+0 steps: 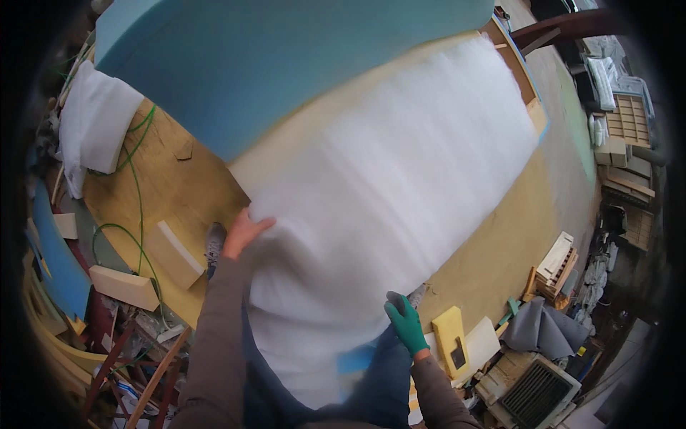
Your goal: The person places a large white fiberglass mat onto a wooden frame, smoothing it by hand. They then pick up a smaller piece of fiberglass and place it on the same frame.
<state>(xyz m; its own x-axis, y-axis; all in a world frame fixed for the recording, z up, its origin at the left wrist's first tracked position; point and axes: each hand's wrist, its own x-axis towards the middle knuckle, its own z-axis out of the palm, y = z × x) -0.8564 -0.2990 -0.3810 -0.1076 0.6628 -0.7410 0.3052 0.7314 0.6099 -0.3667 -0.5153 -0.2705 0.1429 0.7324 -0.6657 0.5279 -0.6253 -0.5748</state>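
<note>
A wide sheet of fluffy white batting (429,164) stretches over a foam-topped piece in front of me and hangs down toward my legs. My bare left hand (246,234) is at its left edge, thumb over the batting and the other fingers partly hidden; the sheet bulges and blurs beside it. My right hand (407,323), in a green glove with dark fingertips, is closed at the batting's right edge near my knee. Beyond the batting a large blue foam sheet (214,71) lies across the far left, with cream foam (275,146) showing along its edge.
A wooden frame (518,68) shows at the far right end. Left, a brown board (182,182) carries a green hose (140,207) and foam blocks (125,287). White batting (107,121) lies behind. Yellow foam (449,339), grey fabric (547,329) and a vented box (536,386) are at right.
</note>
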